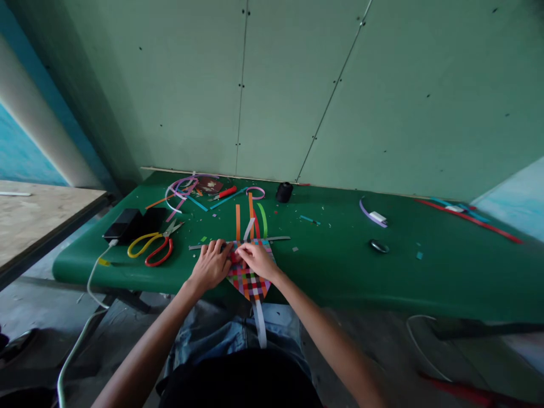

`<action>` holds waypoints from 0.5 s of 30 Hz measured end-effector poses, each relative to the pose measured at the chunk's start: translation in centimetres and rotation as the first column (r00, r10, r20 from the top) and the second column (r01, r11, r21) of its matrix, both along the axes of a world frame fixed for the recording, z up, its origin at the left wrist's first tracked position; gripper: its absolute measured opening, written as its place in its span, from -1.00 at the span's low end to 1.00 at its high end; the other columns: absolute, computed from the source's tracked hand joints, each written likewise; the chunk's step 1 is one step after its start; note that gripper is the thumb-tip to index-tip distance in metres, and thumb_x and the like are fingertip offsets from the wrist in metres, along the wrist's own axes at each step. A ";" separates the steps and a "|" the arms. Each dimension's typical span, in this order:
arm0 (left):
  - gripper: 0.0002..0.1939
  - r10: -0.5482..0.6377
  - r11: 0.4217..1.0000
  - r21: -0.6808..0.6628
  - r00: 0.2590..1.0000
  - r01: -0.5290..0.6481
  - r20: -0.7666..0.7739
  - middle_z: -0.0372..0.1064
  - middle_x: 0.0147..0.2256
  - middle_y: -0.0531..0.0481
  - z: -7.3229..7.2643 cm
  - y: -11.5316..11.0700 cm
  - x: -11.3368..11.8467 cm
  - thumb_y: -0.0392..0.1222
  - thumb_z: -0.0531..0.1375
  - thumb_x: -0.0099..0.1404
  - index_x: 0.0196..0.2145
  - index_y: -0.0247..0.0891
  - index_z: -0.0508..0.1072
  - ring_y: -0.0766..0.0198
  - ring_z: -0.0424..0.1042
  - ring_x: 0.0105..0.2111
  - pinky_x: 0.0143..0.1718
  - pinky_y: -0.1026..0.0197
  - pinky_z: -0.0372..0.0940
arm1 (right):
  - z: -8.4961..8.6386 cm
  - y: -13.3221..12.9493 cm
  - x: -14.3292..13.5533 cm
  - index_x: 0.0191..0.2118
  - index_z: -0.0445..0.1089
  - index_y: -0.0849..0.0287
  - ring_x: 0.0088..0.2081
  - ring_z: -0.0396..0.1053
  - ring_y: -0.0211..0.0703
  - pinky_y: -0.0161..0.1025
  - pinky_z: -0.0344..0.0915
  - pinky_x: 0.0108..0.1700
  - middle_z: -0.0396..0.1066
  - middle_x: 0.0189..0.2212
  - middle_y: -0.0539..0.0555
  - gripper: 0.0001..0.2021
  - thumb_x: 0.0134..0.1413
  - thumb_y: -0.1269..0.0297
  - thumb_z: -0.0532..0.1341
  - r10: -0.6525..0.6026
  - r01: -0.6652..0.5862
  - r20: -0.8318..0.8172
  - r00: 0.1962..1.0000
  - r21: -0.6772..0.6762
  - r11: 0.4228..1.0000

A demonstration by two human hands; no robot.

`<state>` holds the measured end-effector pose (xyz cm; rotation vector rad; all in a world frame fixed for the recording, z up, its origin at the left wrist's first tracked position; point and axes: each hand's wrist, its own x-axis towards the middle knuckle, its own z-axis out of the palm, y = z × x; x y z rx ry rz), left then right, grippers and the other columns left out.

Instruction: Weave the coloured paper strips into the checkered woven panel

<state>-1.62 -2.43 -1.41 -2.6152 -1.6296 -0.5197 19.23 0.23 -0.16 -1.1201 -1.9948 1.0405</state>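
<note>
A multicoloured checked piece (250,281), woven from flat strips, lies at the front edge of the green table, its pointed end towards me. Loose orange (238,222), red and green strip ends stick out of its far side, and a pale strip (259,326) hangs over the edge. My left hand (211,262) rests flat on the weave's left side, fingers stretched out. Over its upper middle, my right hand (258,259) is closed in a pinch on a strip; the fingers partly hide it. A grey strip (279,238) runs crosswise behind both hands.
Scissors (158,245) with yellow and red handles lie left, beside a black box (123,225) with a white cable. Behind are a red-handled cutter (225,192), curled strips (182,186) and a black spool (284,192). A dark oval object (378,246) lies right.
</note>
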 end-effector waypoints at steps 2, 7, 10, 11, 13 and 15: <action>-0.44 0.007 1.000 0.012 1.000 -0.007 -0.011 0.29 0.16 -0.25 0.0 -0.5 0.0 -0.14 -0.02 0.50 0.40 -0.17 0.25 -0.11 0.24 0.12 0.11 -0.13 0.17 | -0.4 -0.2 -0.6 -0.18 0.47 0.16 -0.47 0.50 -0.22 -0.33 0.38 -0.43 0.58 -0.37 0.03 -0.88 0.34 0.23 0.24 -0.082 0.066 -0.087 0.993 -0.173 0.983; -0.43 0.038 0.999 -0.007 0.999 -0.039 -0.005 0.28 0.13 -0.25 0.2 -1.2 0.0 -0.17 -0.02 0.49 0.40 -0.14 0.26 -0.11 0.25 0.12 0.10 -0.12 0.17 | -1.0 -1.4 -1.7 -0.19 0.45 0.17 -0.57 0.42 -0.29 -0.40 0.26 -0.63 0.56 -0.40 0.01 -0.81 0.09 0.39 0.42 -0.231 0.128 -0.179 0.956 -0.454 0.882; -0.44 0.030 0.998 -0.057 0.999 -0.029 0.012 0.28 0.12 -0.24 0.5 -0.9 -0.2 -0.17 -0.03 0.49 0.40 -0.12 0.27 -0.10 0.27 0.10 0.10 -0.13 0.18 | -0.6 -1.8 -1.5 -0.26 0.48 0.17 -0.48 0.48 -0.24 -0.39 0.33 -0.57 0.54 -0.43 0.01 -0.82 0.03 0.39 0.47 -0.205 0.081 -0.204 0.957 -0.492 0.867; -0.44 0.026 0.997 -0.072 1.000 -0.025 0.016 0.29 0.11 -0.24 0.6 -0.8 -0.2 -0.17 -0.04 0.49 0.39 -0.12 0.28 -0.09 0.28 0.09 0.09 -0.13 0.19 | -0.4 -1.7 -1.4 -0.28 0.49 0.17 -0.46 0.49 -0.23 -0.39 0.34 -0.55 0.54 -0.43 0.01 -0.82 0.01 0.38 0.48 -0.183 0.059 -0.207 0.961 -0.493 0.868; -0.44 0.021 0.997 -0.080 1.000 -0.019 0.021 0.29 0.12 -0.23 0.6 -0.7 -0.4 -0.17 -0.03 0.50 0.39 -0.10 0.29 -0.10 0.29 0.09 0.09 -0.13 0.19 | 0.0 -1.3 -1.2 -0.30 0.51 0.18 -0.44 0.49 -0.23 -0.39 0.34 -0.51 0.54 -0.44 0.01 -0.82 -0.02 0.38 0.49 -0.145 0.029 -0.208 0.967 -0.477 0.878; -0.45 0.018 0.998 -0.056 1.000 -0.017 0.018 0.30 0.15 -0.23 0.4 -0.8 -0.5 -0.16 -0.01 0.50 0.39 -0.07 0.30 -0.11 0.28 0.11 0.10 -0.13 0.19 | 0.4 -0.6 -1.0 -0.29 0.53 0.19 -0.40 0.50 -0.23 -0.37 0.36 -0.44 0.55 -0.43 0.01 -0.82 -0.05 0.38 0.49 -0.109 -0.001 -0.220 0.969 -0.450 0.893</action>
